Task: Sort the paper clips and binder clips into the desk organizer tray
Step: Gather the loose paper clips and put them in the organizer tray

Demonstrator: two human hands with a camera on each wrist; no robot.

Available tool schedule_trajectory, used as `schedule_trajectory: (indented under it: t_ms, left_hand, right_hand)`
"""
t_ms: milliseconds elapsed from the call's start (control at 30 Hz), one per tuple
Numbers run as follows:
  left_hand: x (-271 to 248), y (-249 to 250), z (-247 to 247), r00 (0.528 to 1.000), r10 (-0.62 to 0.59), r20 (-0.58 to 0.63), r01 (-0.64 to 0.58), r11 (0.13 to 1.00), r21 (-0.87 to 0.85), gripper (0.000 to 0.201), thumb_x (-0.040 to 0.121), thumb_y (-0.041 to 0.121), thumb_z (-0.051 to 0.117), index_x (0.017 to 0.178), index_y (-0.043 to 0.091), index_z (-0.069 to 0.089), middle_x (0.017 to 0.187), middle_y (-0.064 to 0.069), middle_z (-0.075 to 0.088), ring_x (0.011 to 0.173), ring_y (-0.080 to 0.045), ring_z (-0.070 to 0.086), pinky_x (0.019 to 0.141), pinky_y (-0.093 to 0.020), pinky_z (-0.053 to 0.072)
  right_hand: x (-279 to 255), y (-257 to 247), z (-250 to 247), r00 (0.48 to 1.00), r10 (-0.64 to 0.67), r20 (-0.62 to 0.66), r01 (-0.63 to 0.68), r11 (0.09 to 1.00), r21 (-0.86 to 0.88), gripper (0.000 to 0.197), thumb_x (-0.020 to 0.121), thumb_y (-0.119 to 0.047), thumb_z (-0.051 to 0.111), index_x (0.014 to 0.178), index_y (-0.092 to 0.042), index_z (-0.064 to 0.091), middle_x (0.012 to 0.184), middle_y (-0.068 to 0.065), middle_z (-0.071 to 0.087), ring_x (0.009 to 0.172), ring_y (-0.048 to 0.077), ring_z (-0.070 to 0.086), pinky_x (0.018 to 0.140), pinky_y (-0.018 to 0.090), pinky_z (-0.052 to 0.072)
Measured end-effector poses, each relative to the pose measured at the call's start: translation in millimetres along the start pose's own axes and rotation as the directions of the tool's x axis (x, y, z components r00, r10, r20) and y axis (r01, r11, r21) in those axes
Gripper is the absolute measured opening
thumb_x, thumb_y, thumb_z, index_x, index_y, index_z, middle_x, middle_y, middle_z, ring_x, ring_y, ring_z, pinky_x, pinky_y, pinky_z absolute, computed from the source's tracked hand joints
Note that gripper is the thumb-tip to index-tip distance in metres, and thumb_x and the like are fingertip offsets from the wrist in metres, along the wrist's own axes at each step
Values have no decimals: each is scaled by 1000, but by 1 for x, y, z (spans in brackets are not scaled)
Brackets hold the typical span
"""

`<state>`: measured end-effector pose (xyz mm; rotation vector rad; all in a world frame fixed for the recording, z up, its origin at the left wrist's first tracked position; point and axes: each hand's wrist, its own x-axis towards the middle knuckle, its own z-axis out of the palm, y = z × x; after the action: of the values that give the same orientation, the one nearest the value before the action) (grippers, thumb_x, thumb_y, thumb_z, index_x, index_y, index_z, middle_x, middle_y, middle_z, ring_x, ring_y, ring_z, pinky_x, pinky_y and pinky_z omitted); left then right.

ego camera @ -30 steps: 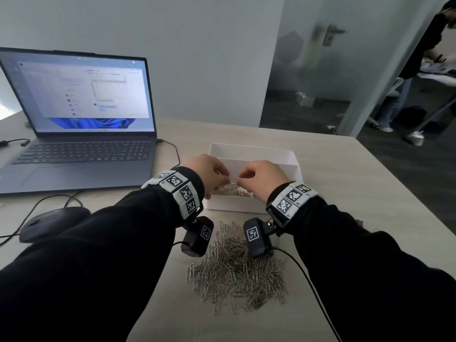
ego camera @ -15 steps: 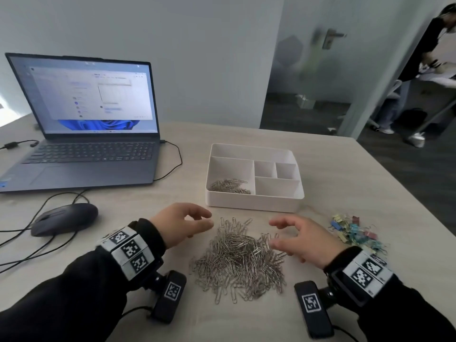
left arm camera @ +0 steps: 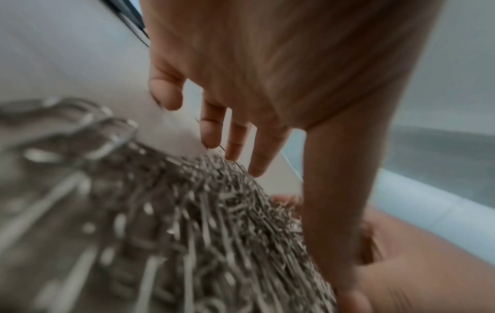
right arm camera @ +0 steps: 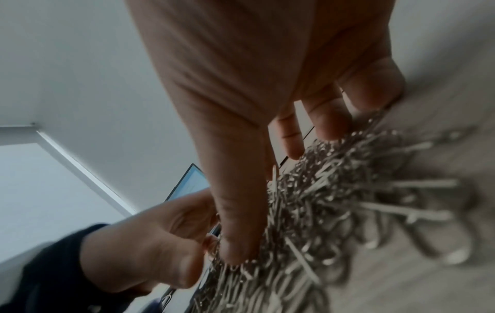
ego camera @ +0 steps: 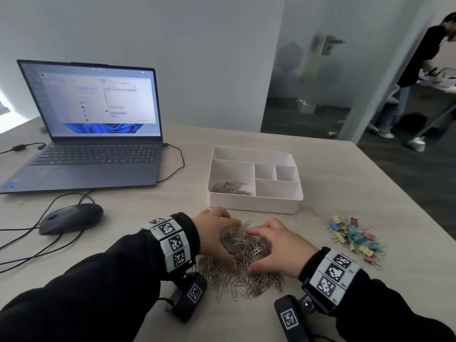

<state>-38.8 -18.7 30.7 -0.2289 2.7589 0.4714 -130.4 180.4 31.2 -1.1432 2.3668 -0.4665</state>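
A heap of silver paper clips (ego camera: 246, 253) lies on the table in front of the white organizer tray (ego camera: 254, 206). My left hand (ego camera: 222, 239) cups the heap from the left and my right hand (ego camera: 270, 248) cups it from the right, thumbs near me and fingertips on the far side. In the left wrist view the fingers (left arm camera: 235, 135) reach almost straight down onto the clips (left arm camera: 214, 222). The right wrist view shows the thumb (right arm camera: 238, 211) dug into the clips (right arm camera: 335, 190). More paper clips (ego camera: 230, 187) lie in the tray's large left compartment. Coloured binder clips (ego camera: 355, 236) sit in a loose pile on the right.
An open laptop (ego camera: 93, 159) stands at the back left. A dark mouse (ego camera: 70, 217) and its cables lie left of my left arm. The table's right edge runs diagonally past the binder clips. A person (ego camera: 424, 70) stands far off beyond the glass door.
Both hands left the tray, came back toward me and spread beside the heap. They have now closed in from both sides and pushed the clips into a tighter mound.
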Motion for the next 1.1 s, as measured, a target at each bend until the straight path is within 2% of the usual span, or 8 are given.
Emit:
schedule_trajectory:
  t_ms: [167, 367, 467, 567, 700, 833, 1000, 1100]
  left_hand:
    - [1, 10, -1, 999, 1, -51, -6, 996, -93, 74, 64, 46, 82, 132, 38, 53, 127, 7, 41, 109, -16, 52, 96, -35, 51]
    - [2, 9, 0, 992, 22, -127, -39, 990, -135, 45, 71, 39, 76, 114, 32, 65, 102, 7, 57, 91, -11, 57, 87, -29, 52]
    - [2, 8, 0, 987, 19, -160, -45, 986, -163, 38, 74, 34, 75, 110, 29, 67, 93, 12, 58, 86, -9, 57, 84, -27, 52]
    - [1, 7, 1, 984, 16, -179, -55, 975, -216, 29, 74, 30, 74, 102, 30, 69, 93, 11, 65, 84, -11, 61, 82, -29, 54]
    - [0, 5, 2, 980, -8, -201, -54, 952, -302, 22, 74, 29, 75, 95, 32, 71, 94, 8, 69, 81, -11, 63, 77, -29, 56]
    - [-1, 2, 1, 977, -24, -212, -57, 927, -370, 19, 74, 26, 75, 92, 30, 72, 92, 8, 69, 76, -10, 65, 71, -26, 58]
    - [-1, -2, -9, 975, -29, -220, -84, 870, -486, 13, 76, 16, 74, 85, 25, 73, 79, 6, 71, 65, -23, 71, 55, -33, 61]
    - [2, -5, -15, 974, -25, -224, -98, 848, -522, 12, 78, 15, 75, 86, 24, 73, 78, 7, 71, 59, -12, 67, 51, -25, 57]
  right_hand:
    - [7, -4, 4, 998, -18, -52, 20, 999, 35, 70, 67, -53, 82, 132, -43, 56, 110, -18, 43, 98, 1, 50, 94, 27, 47]
    - [14, -4, 8, 988, -36, -149, 51, 994, 96, 36, 75, -38, 80, 110, -35, 71, 105, -9, 60, 93, 6, 58, 85, 24, 47]
    - [16, -1, 12, 983, -4, -183, 36, 984, 176, 23, 78, -31, 78, 100, -33, 72, 82, -12, 62, 66, -2, 55, 64, 20, 43]
    - [19, 0, 14, 980, 46, -193, 12, 957, 290, 10, 81, -24, 76, 86, -31, 71, 62, -7, 63, 43, 0, 52, 50, 21, 44]
    - [19, -2, 15, 978, 97, -184, -10, 905, 425, 10, 83, -16, 74, 82, -26, 72, 62, -1, 69, 44, 16, 59, 44, 28, 51]
    - [18, -2, 14, 980, 125, -155, -27, 855, 517, 9, 84, -12, 74, 81, -20, 72, 59, -2, 64, 46, 17, 57, 42, 24, 46]
    - [25, -3, 4, 985, 95, -145, 2, 830, 558, 8, 84, -6, 74, 82, -13, 69, 63, 0, 65, 49, 16, 61, 51, 29, 52]
    - [29, -6, -3, 985, 76, -154, 30, 807, 590, 12, 84, -4, 73, 79, -13, 68, 61, 0, 65, 53, 18, 62, 55, 32, 55]
